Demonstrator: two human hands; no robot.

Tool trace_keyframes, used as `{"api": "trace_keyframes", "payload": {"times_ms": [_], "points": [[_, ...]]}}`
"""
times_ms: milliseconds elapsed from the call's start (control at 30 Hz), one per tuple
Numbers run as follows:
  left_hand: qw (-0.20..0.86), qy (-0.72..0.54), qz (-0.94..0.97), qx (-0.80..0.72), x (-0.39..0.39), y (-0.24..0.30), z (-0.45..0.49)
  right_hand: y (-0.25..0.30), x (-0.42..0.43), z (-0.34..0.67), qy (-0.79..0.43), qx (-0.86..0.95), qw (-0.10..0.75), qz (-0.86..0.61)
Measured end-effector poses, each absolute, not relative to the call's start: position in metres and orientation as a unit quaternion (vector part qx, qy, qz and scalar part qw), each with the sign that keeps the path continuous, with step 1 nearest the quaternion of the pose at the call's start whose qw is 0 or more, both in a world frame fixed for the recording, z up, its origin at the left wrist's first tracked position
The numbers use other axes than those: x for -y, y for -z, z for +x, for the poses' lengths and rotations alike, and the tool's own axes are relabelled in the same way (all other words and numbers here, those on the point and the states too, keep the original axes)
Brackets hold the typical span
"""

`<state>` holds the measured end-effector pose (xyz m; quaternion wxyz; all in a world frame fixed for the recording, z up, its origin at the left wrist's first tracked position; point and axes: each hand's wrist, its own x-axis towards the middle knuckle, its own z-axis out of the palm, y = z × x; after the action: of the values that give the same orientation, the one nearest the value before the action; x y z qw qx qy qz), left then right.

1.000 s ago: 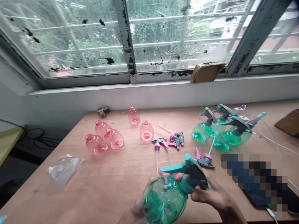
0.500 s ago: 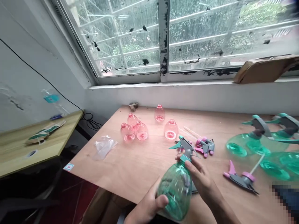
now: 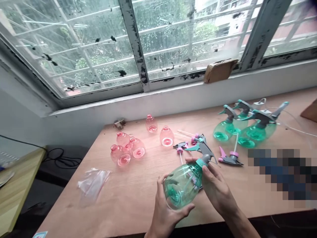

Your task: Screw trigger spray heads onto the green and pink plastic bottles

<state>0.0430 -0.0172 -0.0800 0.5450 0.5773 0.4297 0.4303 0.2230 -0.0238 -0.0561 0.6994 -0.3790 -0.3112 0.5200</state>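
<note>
Over the table I hold a clear green spray bottle, tilted with its top to the right. My left hand wraps round the base. The fingers of my right hand close round the teal collar beneath the grey and teal trigger head. Past the bottle lie grey and pink trigger heads, one partly beside the held head and another to the right with its tube pointing up. Several open pink bottles stand farther back on the left.
Several green spray bottles stand at the back right of the wooden table. A crumpled plastic bag lies on the left. Folded cardboard rests on the window sill. White cables run at the far right.
My view has turned to the right. The spray bottle is raised and tilted further over. My left hand has shifted round its base, while my right hand stays at the collar.
</note>
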Motion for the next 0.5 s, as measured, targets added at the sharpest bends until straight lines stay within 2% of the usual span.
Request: {"api": "trace_keyframes", "payload": {"times_ms": [167,333,400,500], "points": [[0.689,-0.418,0.493,-0.327,0.027,0.082,0.068,0.057,0.038,0.238,-0.539,0.306,0.713,-0.327],[0.808,-0.304,0.413,-0.289,0.040,0.080,0.077,0.062,0.047,0.256,-0.570,0.330,0.674,-0.333],[0.776,-0.330,0.436,-0.315,0.047,0.082,0.072,0.067,0.049,0.258,-0.589,0.329,0.662,-0.326],[0.664,-0.436,0.483,-0.369,0.056,0.084,0.065,0.073,0.050,0.254,-0.609,0.290,0.664,-0.321]]}}
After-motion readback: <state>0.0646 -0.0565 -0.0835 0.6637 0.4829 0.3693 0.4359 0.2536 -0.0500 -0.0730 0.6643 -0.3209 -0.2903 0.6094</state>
